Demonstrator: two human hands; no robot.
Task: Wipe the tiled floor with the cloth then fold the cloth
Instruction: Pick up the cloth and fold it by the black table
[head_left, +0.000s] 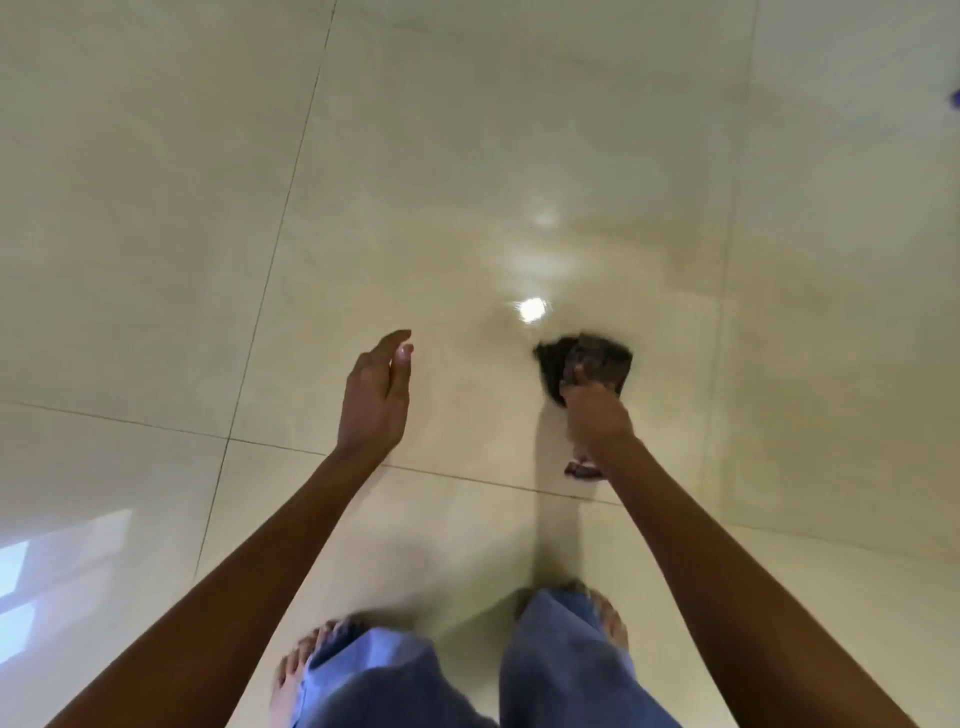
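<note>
A dark brown cloth (587, 364) is gripped in my right hand (597, 421), held out in front of me above the glossy cream tiled floor (467, 156). The cloth is blurred; most of it sticks out past my fingers, and a small end (584, 470) hangs below my wrist. My left hand (376, 395) is raised to the left of it, fingers apart and slightly curled, holding nothing. The two hands are well apart.
My bare feet (301, 670) and blue trouser legs (566, 670) are at the bottom. Dark grout lines cross the floor. A ceiling light reflects as a bright spot (532, 310). A small blue object (955, 98) sits at the far right edge.
</note>
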